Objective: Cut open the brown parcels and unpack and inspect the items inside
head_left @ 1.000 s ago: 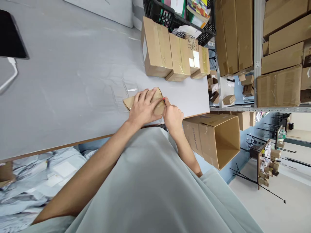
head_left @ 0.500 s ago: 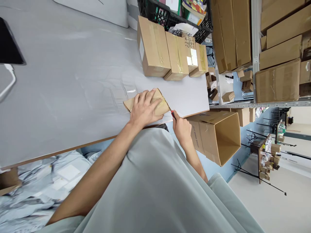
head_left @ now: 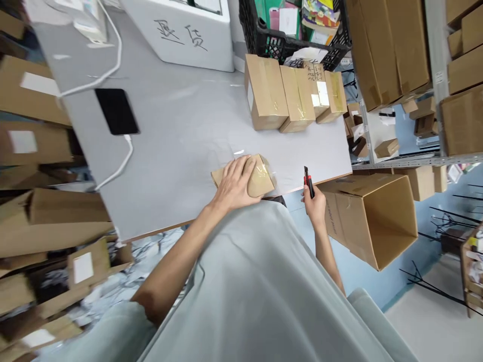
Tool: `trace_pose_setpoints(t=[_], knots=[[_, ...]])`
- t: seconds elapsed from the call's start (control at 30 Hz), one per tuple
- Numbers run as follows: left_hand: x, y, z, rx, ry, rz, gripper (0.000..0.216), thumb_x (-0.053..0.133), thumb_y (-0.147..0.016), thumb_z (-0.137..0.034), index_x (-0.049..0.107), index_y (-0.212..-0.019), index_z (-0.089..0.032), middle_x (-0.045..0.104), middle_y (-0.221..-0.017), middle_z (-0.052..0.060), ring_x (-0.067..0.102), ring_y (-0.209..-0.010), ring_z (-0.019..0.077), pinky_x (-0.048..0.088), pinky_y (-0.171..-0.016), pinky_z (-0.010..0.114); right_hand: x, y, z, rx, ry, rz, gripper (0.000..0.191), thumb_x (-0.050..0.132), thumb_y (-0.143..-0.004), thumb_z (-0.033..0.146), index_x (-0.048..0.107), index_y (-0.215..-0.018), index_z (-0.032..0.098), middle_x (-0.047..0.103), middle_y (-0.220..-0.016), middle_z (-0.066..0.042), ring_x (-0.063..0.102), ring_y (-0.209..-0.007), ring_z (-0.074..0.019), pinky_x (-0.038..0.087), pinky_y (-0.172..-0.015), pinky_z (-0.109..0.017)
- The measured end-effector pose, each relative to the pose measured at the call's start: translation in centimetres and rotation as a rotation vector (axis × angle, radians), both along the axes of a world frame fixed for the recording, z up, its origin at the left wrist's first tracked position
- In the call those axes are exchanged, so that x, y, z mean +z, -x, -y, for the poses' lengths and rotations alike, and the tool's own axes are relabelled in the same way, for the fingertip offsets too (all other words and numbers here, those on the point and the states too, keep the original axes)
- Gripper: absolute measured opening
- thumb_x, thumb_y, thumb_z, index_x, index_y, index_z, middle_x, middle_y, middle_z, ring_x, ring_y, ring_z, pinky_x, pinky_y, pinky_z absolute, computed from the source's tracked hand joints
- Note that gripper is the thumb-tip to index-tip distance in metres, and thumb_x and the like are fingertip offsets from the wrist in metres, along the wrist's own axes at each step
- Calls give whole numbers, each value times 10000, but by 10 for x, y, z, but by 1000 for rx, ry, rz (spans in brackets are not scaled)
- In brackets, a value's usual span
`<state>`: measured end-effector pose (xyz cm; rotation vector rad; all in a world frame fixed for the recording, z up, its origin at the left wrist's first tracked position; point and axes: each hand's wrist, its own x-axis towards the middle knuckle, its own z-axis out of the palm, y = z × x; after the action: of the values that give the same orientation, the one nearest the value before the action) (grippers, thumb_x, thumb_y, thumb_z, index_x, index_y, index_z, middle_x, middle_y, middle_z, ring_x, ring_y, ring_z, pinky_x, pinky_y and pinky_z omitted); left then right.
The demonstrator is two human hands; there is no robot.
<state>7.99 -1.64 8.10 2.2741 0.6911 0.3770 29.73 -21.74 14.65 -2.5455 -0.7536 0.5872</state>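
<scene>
A small taped cardboard box (head_left: 263,177) lies near the table's front edge. My left hand (head_left: 237,181) is laid over its top and left part, fingers draped across it and thumb along the near side, holding it on the table. Clear tape shows on the box's right end. In my right hand (head_left: 314,203), off the table's front edge, is a red and black box cutter (head_left: 308,182), its dark blade pointing away from me. The blade is apart from the box.
Several taped boxes (head_left: 266,98) stand in a row at the back, before a black crate (head_left: 292,50) of books. A large open carton (head_left: 372,221) is at the right. A phone (head_left: 117,111) with a white cable and a white foam box (head_left: 188,37) are on the table (head_left: 181,146).
My right hand has drawn the box cutter away from the box to the right, and the blade now points up and away. My left hand stays on the box. The view has shifted left.
</scene>
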Motion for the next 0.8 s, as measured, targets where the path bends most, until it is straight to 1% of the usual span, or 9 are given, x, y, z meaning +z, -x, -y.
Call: trace_pose_setpoints(t=[0.07,0.13,0.2,0.27,0.33,0.43,0.53,0.67,0.8], knots=[[0,29,5,29,15,-27,1312,909,-752,-453,179,-1812,-196,344,-1818,239,290,-1712,499,183,-1413,697,-35,-4,-11,-44,-78,-146,532,467,-1102,621,733,-938,191,789,-772,-70,758,-690,-214,566,-733,-295],[0,56,10,58,40,-71,1367,910,-761,-421,85,-1830,-211,297,-1849,224,231,-1738,491,178,-1423,690,-69,0,-27,-63,-130,-292,506,478,-1085,625,716,-1006,185,827,-915,-99,767,-734,-204,579,-698,-284],[0,80,14,88,70,-119,1410,919,-761,-388,19,-1836,-229,245,-1875,210,191,-1753,479,204,-1426,674,-97,10,-44,-36,-135,-389,478,478,-1084,598,705,-1101,178,833,-1062,-128,781,-816,-213,584,-673,-280],[-1,101,18,133,105,-160,1444,933,-757,-364,-19,-1837,-247,198,-1893,198,173,-1760,464,245,-1426,649,-116,22,-58,35,-96,-412,429,475,-1088,546,696,-1118,179,817,-1040,-118,772,-845,-225,583,-692,-290],[-3,120,22,195,145,-189,1456,943,-763,-355,-35,-1838,-270,162,-1906,178,175,-1764,442,292,-1422,610,-125,32,-69,114,-50,-385,375,465,-1092,492,687,-1075,191,787,-944,-85,750,-825,-231,575,-739,-303],[-10,140,32,276,205,-203,1435,952,-793,-398,-23,-1841,-290,147,-1913,160,200,-1763,417,351,-1407,556,-123,38,-73,206,-19,-328,368,421,-1102,473,667,-1020,213,754,-894,-69,728,-827,-241,554,-772,-309],[-26,142,41,307,256,-179,1430,950,-813,-510,-9,-1843,-258,165,-1905,189,197,-1761,425,356,-1402,560,-107,28,-65,280,-24,-212,431,378,-1115,526,673,-1049,219,767,-938,-95,717,-869,-261,533,-789,-322],[-59,112,40,284,300,-104,1425,919,-832,-605,0,-1837,-185,203,-1884,244,231,-1750,442,315,-1414,590,-78,4,-49,285,-7,-48,513,353,-1123,595,688,-1173,210,784,-974,-118,715,-851,-284,511,-794,-347],[-87,81,29,210,331,-38,1431,910,-823,-646,33,-1831,-131,238,-1862,284,304,-1723,456,333,-1398,591,-61,-16,-39,314,81,4,509,370,-1125,589,706,-1186,212,767,-898,-94,686,-806,-281,504,-799,-356]])
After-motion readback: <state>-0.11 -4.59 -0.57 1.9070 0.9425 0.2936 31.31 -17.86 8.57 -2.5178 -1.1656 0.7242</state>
